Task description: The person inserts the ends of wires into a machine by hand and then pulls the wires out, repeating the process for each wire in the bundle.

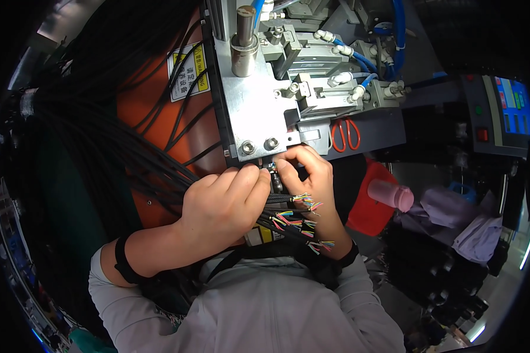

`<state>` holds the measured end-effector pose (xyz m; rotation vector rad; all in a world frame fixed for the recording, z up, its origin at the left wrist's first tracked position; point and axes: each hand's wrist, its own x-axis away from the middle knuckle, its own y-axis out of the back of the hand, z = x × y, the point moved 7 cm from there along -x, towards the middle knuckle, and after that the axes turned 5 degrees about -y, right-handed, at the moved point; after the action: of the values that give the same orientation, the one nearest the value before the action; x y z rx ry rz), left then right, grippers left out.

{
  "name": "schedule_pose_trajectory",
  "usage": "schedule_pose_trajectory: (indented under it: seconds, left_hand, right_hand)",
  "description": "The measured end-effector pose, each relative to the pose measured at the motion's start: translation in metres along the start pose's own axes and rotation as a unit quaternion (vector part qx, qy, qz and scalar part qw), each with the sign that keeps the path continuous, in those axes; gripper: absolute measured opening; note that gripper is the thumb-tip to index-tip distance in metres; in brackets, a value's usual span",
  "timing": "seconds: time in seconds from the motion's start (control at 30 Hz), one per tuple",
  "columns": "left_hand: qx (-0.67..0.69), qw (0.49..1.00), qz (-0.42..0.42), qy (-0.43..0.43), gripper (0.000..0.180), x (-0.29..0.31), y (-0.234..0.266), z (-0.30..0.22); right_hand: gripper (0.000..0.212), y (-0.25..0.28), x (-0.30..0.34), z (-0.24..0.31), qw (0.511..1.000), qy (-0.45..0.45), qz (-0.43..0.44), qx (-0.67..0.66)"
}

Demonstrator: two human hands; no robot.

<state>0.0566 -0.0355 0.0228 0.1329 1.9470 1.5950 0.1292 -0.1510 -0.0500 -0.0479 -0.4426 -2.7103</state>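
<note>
At the front edge of a metal machine fixture [250, 112], both my hands work close together. My left hand [226, 197] is closed, fingertips pinched near the fixture's lower corner; what they hold is mostly hidden. Facing it, my right hand [312, 173] is closed too, thumb and forefinger bent around a tiny spot with coloured wire ends [271, 167]. Under and between the hands lie several black cables [273, 220], their stripped ends fanning out in pink, yellow, blue and white wires [303, 223]. A small dark part [277, 182] shows between the hands.
Long black cables [118, 135] run in from the left across an orange machine panel [176, 126]. Pneumatic cylinders with blue hoses [368, 62] stand behind the fixture. Red wire loops [346, 135] hang beside it. At right are a control screen [512, 106] and a pink bottle [390, 195].
</note>
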Motion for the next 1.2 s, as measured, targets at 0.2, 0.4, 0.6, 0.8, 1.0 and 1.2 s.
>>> schedule_pose_trajectory:
  seconds: [0.2, 0.4, 0.6, 0.8, 1.0, 1.2]
  left_hand:
    - [-0.013, 1.0, -0.01, 0.017, 0.024, 0.002, 0.001, 0.002]
    - [-0.025, 0.997, 0.043, 0.055, 0.022, 0.009, 0.0, 0.003]
    - [-0.033, 0.996, 0.061, 0.059, 0.02, 0.013, -0.002, 0.003]
    - [0.103, 0.995, -0.006, 0.011, 0.028, -0.004, 0.019, 0.006]
    - [0.105, 0.98, -0.158, -0.058, 0.031, -0.005, 0.04, 0.0]
    - [0.173, 0.975, -0.141, -0.013, 0.027, 0.004, 0.024, 0.009]
  right_hand:
    - [0.008, 0.003, 0.007, 0.036, 0.96, 0.254, -0.068, 0.092]
    - [0.01, 0.004, 0.0, -0.004, 0.999, 0.006, -0.022, -0.04]
    - [0.013, 0.022, 0.003, 0.007, 0.99, 0.106, -0.021, -0.093]
    - [0.016, 0.022, 0.015, 0.021, 0.95, 0.179, 0.093, -0.238]
    - [0.015, 0.028, 0.013, 0.02, 0.953, 0.107, 0.041, -0.281]
    - [0.019, 0.013, 0.019, 0.054, 0.966, 0.15, 0.022, -0.208]
